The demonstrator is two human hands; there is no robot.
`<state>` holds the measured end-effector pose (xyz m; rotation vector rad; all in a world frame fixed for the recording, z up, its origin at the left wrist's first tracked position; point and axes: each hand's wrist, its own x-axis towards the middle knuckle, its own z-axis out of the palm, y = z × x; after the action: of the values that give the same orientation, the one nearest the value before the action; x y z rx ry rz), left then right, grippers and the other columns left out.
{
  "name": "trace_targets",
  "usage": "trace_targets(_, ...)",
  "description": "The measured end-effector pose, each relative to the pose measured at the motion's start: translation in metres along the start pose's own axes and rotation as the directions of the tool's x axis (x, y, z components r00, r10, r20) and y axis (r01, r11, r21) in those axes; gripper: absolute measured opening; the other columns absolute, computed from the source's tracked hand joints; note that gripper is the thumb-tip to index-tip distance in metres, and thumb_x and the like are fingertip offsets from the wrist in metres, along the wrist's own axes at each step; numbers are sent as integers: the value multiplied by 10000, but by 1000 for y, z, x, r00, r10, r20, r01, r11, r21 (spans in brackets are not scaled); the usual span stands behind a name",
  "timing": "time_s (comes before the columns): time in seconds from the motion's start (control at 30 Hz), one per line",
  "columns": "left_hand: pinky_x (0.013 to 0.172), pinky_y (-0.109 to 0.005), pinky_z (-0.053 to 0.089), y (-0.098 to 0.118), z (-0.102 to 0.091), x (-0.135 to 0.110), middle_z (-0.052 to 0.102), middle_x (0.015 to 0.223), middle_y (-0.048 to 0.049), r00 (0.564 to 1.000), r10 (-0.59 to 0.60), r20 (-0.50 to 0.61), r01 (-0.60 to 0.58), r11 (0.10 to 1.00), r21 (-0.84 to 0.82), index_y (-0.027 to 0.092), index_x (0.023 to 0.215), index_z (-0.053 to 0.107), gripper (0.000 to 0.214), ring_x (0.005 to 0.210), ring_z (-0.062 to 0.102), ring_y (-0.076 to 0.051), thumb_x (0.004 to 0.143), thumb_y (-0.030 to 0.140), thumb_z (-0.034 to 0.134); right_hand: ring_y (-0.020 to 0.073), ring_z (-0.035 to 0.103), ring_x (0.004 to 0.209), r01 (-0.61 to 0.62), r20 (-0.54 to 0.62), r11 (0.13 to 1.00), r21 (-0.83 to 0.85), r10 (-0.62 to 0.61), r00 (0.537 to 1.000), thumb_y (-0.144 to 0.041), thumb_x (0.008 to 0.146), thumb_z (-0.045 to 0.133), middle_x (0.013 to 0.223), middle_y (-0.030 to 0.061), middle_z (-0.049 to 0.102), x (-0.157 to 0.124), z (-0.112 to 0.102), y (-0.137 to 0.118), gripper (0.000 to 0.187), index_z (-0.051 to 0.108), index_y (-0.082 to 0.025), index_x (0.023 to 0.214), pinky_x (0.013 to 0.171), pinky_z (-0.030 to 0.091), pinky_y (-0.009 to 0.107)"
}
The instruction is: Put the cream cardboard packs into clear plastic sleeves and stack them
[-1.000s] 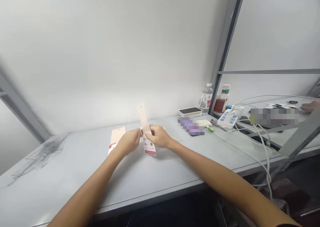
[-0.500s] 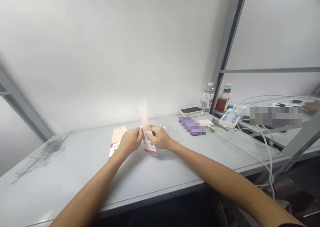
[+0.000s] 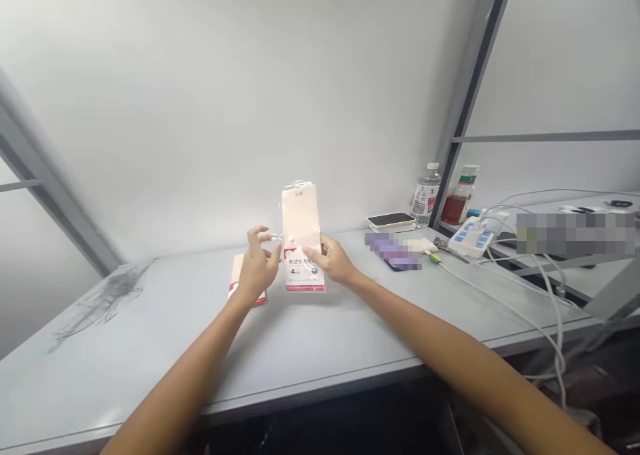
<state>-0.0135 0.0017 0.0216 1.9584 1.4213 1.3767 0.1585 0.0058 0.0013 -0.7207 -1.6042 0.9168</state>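
My right hand [image 3: 334, 260] grips a pale pink packet [image 3: 301, 236] in a clear sleeve, held upright with its printed face toward me, above the grey table [image 3: 320, 341]. My left hand [image 3: 257, 265] is beside the packet's left edge, thumb and forefinger pinched on a thin white strand that runs to the packet, the other fingers spread. A second pink packet [image 3: 236, 281] lies flat on the table, mostly hidden behind my left hand.
A heap of thin dark strands [image 3: 103, 301] lies at the table's left. To the right are a white box with a dark top [image 3: 391, 222], two bottles [image 3: 425, 200], a power strip [image 3: 471, 236] with white cables [image 3: 540, 288], and a grey upright post [image 3: 470, 101].
The packet has been lifted and turned from edge-on to facing me. My left hand has opened its outer fingers. The view has shifted slightly to the left.
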Motion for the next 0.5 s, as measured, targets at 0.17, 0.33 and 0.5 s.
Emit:
trace_targets(0.17, 583, -278, 531, -1, -2, 5, 494, 1196, -67, 994, -7, 105, 21, 992, -128, 209, 968, 521, 249, 890, 588, -176, 766, 344, 465, 202, 589, 925, -8, 45, 995, 100, 4, 999, -381, 759, 582, 997, 65, 628, 1, 0, -1, 398, 501, -183, 1094, 774, 488, 335)
trace_targets(0.33, 716, -309, 531, -3, -2, 7, 543, 1144, -70, 960, 25, 281, 72, 941, -330, 162, 780, 556, 282, 963, 564, -194, 785, 428, 465, 180, 615, 732, -136, 0, 986, 91, 137, 991, -487, 789, 511, 787, 45, 646, 4, -3, 4, 345, 568, -165, 899, 624, 488, 288)
trace_targets(0.5, 787, -307, 499, -6, -2, 7, 576, 1107, -58, 971, 14, 240, 73, 933, -352, 160, 712, 539, 321, 937, 569, -173, 772, 473, 499, 129, 553, 518, -214, -81, 976, -28, 211, 974, -588, 808, 405, 579, 21, 586, 10, -10, 13, 479, 542, -155, 656, 479, 425, 235)
